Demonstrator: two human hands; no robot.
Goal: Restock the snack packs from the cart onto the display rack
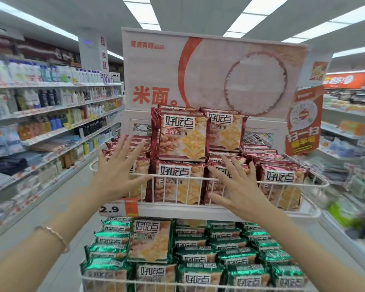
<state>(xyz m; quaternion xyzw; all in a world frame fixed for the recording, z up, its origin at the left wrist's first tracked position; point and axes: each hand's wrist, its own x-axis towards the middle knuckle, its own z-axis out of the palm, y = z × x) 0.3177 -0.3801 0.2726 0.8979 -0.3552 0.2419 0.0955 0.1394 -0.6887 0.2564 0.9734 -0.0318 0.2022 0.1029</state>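
My left hand [118,165] and right hand [236,184] are spread wide, holding nothing. The rack [198,209] looks nearly full of red packs [181,135].

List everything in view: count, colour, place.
red snack packs: many, dark red, top basket, two upright
green snack packs: many, green, lower basket
rack: one, white wire, centre
price tag: one, white and orange, top shelf edge
sign board: one, white and orange, above rack
hanging sign: one, orange, right of rack
bottles: many, mixed colours, shelves at left
bracelet: one, gold, left wrist
left hand: one, open, before top basket's left
right hand: one, open, before top basket's front
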